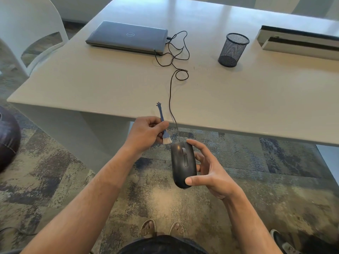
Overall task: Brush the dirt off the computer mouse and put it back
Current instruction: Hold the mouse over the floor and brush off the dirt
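Nearest, right hand (207, 169) curled round the black mouse (183, 164), held in the air short of the worktop (238, 107), long axis pointing away, buttons up. Just beyond, left hand (146, 132) pinching the small blue brush (164, 129), bristles down beside the mouse's far-left end. Farther on, cable (170, 99) trailing to the closed laptop (126, 36).

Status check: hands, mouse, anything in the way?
Left hand grips brush, bristles just off mouse. Right hand holds mouse off the desk. Cable trails to laptop; nothing blocking.
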### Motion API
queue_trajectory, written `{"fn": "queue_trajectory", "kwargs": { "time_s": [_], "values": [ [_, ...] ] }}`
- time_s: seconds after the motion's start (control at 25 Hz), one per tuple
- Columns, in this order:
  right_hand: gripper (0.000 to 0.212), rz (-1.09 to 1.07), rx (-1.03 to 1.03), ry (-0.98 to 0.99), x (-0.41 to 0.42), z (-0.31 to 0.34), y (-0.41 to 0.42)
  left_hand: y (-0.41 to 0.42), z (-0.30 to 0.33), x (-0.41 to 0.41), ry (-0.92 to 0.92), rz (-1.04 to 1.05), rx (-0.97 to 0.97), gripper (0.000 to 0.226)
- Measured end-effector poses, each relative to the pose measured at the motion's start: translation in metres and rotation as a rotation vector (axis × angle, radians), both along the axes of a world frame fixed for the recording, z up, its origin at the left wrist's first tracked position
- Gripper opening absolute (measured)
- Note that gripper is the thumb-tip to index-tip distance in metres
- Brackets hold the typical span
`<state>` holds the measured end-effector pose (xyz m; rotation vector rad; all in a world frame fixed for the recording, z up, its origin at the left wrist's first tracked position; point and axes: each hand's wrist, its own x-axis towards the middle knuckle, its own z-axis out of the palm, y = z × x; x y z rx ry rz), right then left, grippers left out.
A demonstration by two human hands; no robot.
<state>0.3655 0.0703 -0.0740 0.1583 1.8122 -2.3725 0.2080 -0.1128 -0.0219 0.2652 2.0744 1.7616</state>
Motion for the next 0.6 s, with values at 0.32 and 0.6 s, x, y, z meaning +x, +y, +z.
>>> {"fn": "queue_trajectory", "kwargs": {
  "time_s": [0.32, 0.6],
  "values": [
    [0.101, -0.065, -0.021, 0.005, -0.002, 0.003, 0.002, -0.002, -0.005, 0.002, 0.007, -0.157, -0.089, 0.026],
    [0.101, -0.001, 0.008, 0.007, -0.005, 0.002, -0.005, 0.004, -0.001, 0.000, 0.019, 0.027, 0.044, 0.020]
  ]
}}
